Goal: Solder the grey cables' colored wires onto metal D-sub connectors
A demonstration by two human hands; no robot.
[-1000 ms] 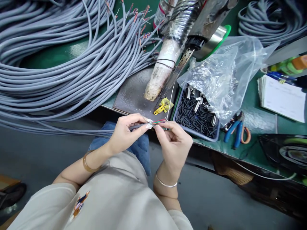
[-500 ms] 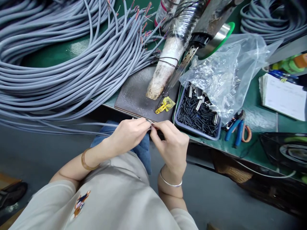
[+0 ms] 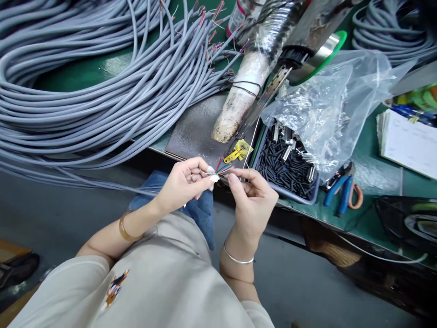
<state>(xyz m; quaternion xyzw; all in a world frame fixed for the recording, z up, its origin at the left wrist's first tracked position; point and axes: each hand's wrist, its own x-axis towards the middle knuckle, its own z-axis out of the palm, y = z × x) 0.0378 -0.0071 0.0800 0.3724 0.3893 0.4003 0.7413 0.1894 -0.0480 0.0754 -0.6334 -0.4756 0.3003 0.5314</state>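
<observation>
My left hand (image 3: 184, 182) is closed around the end of a grey cable, pinching it just behind its bared coloured wires (image 3: 223, 167), which fan out red, green and blue. My right hand (image 3: 252, 198) is closed in a pinch at those wire tips, thumb and forefinger pressed together; what it pinches is too small to name. Both hands hover just in front of the bench edge, below a small yellow clip (image 3: 236, 152) lying on a dark metal plate (image 3: 194, 134).
A big bundle of grey cables (image 3: 85, 91) covers the left of the green bench. A wrapped soldering tool (image 3: 246, 95) rests on the plate. A blue tray (image 3: 312, 195) of black sleeves, a plastic bag (image 3: 327, 105), blue cutters (image 3: 343, 193) and papers (image 3: 406, 141) lie right.
The hands came together with the wires hidden half a second ago; now they have parted slightly and the coloured wires fan out between them again, tilted upward.
</observation>
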